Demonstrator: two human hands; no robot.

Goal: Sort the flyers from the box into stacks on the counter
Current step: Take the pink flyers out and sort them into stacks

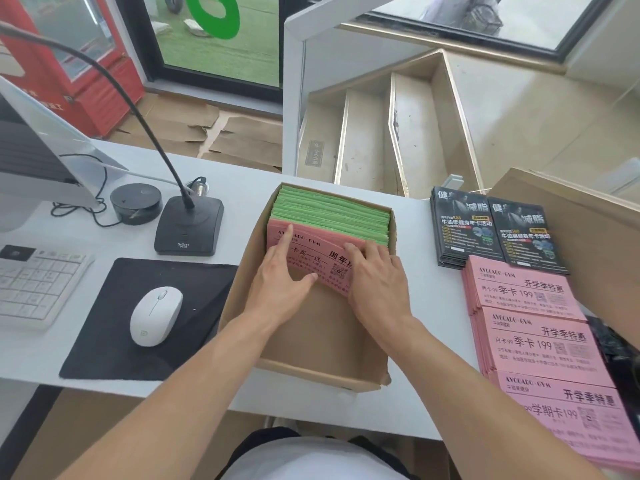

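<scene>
Cardboard box (242, 299) stood on white counter (242, 174), holding upright green flyers (329, 216) behind pink flyers (311, 251). Left hand (280, 285) and right hand (377, 282) lay on the pink ones. Pink stacks (540, 337) and dark stacks (491, 233) lay right; mouse (156, 315) left.

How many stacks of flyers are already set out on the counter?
5: two dark stacks side by side at the back right, three pink stacks in a row toward the near edge. Others may lie beyond the frame.

Open cardboard box (311, 344) on white counter (242, 174), green flyers (332, 213) upright behind tilted pink flyers (318, 258)
</scene>
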